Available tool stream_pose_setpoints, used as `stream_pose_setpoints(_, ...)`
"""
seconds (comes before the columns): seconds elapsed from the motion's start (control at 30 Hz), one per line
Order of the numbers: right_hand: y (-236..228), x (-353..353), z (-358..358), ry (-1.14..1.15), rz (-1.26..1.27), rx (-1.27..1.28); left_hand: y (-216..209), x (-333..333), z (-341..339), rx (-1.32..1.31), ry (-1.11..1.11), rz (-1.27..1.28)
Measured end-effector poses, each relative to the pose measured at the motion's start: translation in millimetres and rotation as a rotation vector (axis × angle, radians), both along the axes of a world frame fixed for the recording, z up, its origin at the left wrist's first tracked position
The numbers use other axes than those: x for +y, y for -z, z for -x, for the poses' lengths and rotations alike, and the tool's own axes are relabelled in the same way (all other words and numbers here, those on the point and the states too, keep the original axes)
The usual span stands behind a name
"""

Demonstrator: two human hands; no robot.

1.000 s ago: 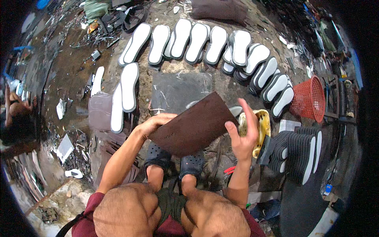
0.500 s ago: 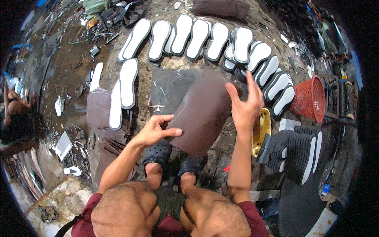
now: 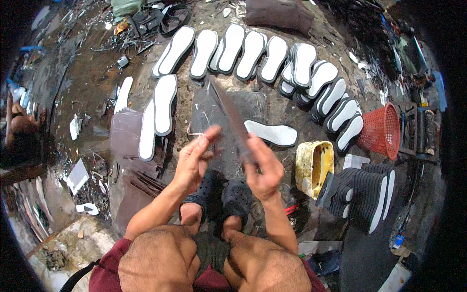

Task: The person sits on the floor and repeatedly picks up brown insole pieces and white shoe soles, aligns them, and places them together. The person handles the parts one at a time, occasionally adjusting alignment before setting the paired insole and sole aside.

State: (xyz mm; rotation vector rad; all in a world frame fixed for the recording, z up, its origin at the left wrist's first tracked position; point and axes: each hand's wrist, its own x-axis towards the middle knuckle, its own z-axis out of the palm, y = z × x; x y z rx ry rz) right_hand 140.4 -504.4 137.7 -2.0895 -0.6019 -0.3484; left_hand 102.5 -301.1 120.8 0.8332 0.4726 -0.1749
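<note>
A brown sheet (image 3: 229,113), perhaps leather-like material, stands almost edge-on above the dark square board (image 3: 204,109). Its near end is gripped by my right hand (image 3: 265,170), whose fingers are blurred. To the left of the sheet, my left hand (image 3: 190,163) is apart from it, with loosely bent fingers, blurred tips and nothing visible in them. A single white-topped shoe sole (image 3: 272,133) lies sideways at the board's right edge, just beyond my right hand. More white-topped soles (image 3: 253,53) with dark edges curve in an arc past the board.
Brown sheets (image 3: 127,134) are piled on the left beside two soles. At right stand a yellow container (image 3: 306,170), a red perforated basket (image 3: 377,130) and a stack of black soles (image 3: 362,197). My feet in dark clogs (image 3: 236,197) are below the board. Scraps litter the ground.
The brown sheet has swung from broadside to edge-on. My left hand has let go of it; my right hand has moved left and grips its near end. The sideways sole is now uncovered.
</note>
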Motion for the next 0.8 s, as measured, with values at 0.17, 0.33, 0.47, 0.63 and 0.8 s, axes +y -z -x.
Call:
stream_pose_setpoints(0.17,39.7,-19.9,-22.1,0.265,-0.784,0.671,35.6,11.4,13.6,0.378,-0.215,0.166)
stream_pose_setpoints(0.33,111.4,-81.5,-58.4,0.185,0.392,0.281,30.2,14.6,0.3,0.184,-0.200,0.180)
stream_pose_setpoints(0.47,94.1,-88.6,-41.9,0.068,0.849,0.225,21.6,21.9,-13.6,0.176,-0.249,0.130)
stream_pose_setpoints(0.63,17.2,-83.9,20.3,0.044,0.826,0.343,36.8,25.5,-9.3,0.097,-0.243,0.167)
stream_pose_setpoints(0.8,23.8,-110.5,80.2,-0.058,1.110,0.356,92.4,-24.7,-10.0,0.155,-0.105,-0.138)
